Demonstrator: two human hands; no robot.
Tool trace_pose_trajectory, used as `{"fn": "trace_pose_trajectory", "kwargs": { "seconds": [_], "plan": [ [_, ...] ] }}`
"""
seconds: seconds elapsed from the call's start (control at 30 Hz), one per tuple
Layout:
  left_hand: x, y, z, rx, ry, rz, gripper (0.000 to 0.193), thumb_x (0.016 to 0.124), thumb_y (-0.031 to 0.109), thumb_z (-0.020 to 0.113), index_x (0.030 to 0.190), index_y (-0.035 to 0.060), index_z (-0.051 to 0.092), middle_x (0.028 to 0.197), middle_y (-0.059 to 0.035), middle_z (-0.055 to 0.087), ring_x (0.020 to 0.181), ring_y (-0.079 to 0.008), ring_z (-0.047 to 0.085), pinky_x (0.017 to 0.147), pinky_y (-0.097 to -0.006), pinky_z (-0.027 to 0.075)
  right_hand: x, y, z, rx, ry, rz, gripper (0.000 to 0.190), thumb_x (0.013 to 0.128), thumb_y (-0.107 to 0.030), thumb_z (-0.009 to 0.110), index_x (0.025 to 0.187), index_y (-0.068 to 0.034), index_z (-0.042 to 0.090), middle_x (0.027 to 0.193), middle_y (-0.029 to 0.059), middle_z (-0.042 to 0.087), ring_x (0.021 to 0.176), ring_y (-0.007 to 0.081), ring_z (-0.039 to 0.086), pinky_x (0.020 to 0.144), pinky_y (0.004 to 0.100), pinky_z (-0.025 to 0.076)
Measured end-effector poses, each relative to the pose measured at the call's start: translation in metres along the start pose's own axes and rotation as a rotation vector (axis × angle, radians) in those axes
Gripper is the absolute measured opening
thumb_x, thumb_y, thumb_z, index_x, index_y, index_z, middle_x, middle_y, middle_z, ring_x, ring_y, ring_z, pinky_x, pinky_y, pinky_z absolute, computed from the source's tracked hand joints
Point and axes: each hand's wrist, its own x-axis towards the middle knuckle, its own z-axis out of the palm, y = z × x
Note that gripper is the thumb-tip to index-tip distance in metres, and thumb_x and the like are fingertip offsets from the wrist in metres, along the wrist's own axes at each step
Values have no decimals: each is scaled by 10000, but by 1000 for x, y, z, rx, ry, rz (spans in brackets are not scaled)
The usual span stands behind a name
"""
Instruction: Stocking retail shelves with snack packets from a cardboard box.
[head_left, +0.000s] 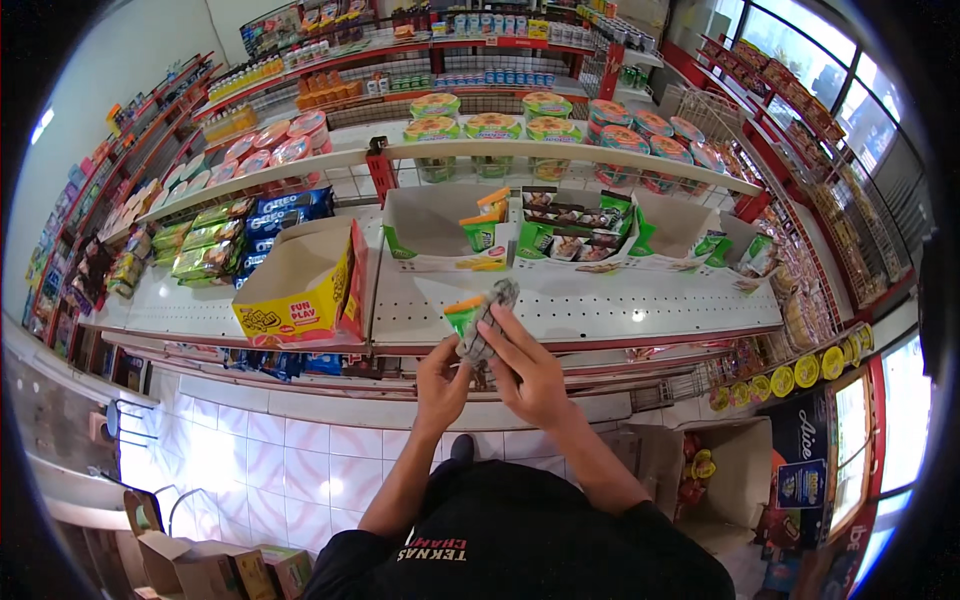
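My left hand grips a green and orange snack packet above the front edge of the white perforated shelf. Over the packet, my right hand presses a crumpled grey cloth with its fingers, and the cloth covers part of the packet. Behind both hands stands an open cardboard display box with a few similar packets at its right end. To its right, another display box holds several dark and green packets.
A yellow and pink cardboard box stands left of my hands, beside blue biscuit packs. Cup noodles stand on the level behind a raised rail. An open carton is at the lower right, more cartons at the lower left.
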Motion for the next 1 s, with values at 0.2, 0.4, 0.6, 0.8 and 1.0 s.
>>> {"fn": "trace_pose_trajectory", "kwargs": {
  "seconds": [0.2,0.4,0.6,0.8,1.0],
  "plan": [
    [15,6,1,-57,113,153,275,904,-51,527,1176,-52,566,1009,-60,653,919,-100,594,798,-236,473,12,-14,5,241,-63,217,489,903,-61,595,1381,-57,494,1466,182,420,1302,369,463,1051,397,412],
    [24,19,-15,-132,167,21,183,972,85,563,1095,-49,568,900,-28,593,793,-87,552,767,-240,475,16,1,-19,227,-273,318,383,813,-40,609,1196,-27,610,1096,183,646,1016,304,637,887,351,493],
    [47,24,-20,-55,-40,184,229,955,69,577,1148,-50,551,1058,-81,572,937,-123,578,786,-264,493,67,4,-69,35,-288,399,338,800,-187,694,1112,-72,637,930,131,637,794,268,629,725,340,494],
    [90,66,-16,430,-121,476,313,802,31,690,1108,29,625,1038,-176,585,962,-367,559,837,-397,453,124,-17,-72,-201,-227,70,390,770,-319,769,1089,-122,660,994,73,664,825,284,647,720,375,521],
    [119,90,-19,452,-35,649,429,815,81,709,1216,12,573,1085,-174,579,1019,-335,555,881,-390,455,159,-12,-76,-285,-246,-70,292,793,-249,729,1036,-102,666,1054,93,675,888,316,652,732,368,531]
  ]
}}
